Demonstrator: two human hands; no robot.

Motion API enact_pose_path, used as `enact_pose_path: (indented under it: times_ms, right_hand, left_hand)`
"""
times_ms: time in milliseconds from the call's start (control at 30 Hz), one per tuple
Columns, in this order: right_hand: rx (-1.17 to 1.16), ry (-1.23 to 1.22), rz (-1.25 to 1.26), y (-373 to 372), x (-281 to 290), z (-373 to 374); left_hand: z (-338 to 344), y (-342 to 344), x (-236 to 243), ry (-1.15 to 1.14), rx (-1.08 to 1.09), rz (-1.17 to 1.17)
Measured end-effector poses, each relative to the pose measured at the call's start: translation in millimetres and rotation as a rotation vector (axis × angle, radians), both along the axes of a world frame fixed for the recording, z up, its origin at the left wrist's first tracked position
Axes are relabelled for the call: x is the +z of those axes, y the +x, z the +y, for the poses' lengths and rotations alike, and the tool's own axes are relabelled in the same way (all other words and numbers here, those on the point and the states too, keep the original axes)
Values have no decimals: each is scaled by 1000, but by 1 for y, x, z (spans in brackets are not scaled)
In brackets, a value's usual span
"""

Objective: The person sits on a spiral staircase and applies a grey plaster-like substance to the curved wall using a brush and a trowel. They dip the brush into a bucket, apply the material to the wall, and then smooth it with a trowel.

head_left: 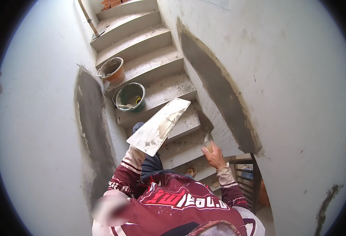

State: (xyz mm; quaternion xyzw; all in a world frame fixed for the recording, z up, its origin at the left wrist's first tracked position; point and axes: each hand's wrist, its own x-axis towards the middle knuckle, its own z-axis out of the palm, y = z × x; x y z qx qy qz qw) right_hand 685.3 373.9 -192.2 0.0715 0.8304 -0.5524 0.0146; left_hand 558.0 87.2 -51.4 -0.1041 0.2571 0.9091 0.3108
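Observation:
My left hand, mostly hidden under a flat white board (159, 126) streaked with plaster, supports it above the stairs (161, 86); only the sleeve (131, 161) shows clearly. My right hand (214, 155) is closed on a trowel (207, 139) near the right wall, to the right of the board; its blade is hard to separate from the grey behind it. Just beyond the board, a green bucket (127, 90) with tools inside stands on a step. An orange bucket (115, 76) coated in grey sits a step higher.
Walls (291, 98) with long grey mortar patches (216, 82) close in on both sides. A pole (86, 15) leans at upper left, near orange bricks (110, 4) at the top. Dark railing (243, 161) is at lower right, and a sandal (190, 171) shows on a lower step.

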Motion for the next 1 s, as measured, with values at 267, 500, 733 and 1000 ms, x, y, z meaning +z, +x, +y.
enact_pose_path:
  times_ms: [267, 500, 733, 1000]
  right_hand:
    - [-180, 693, 298, -29, 18, 35]
    - [-58, 820, 327, -23, 7, 40]
    - [80, 722, 429, -4, -3, -9]
    - [-105, 222, 234, 27, 14, -53]
  left_hand:
    - [-4, -5, -3, 146, -231, -311]
    - [-3, -8, -16, 72, -216, -129]
    - [4, -11, -50, 52, -363, -61]
    - [15, 11, -117, 44, -387, -80]
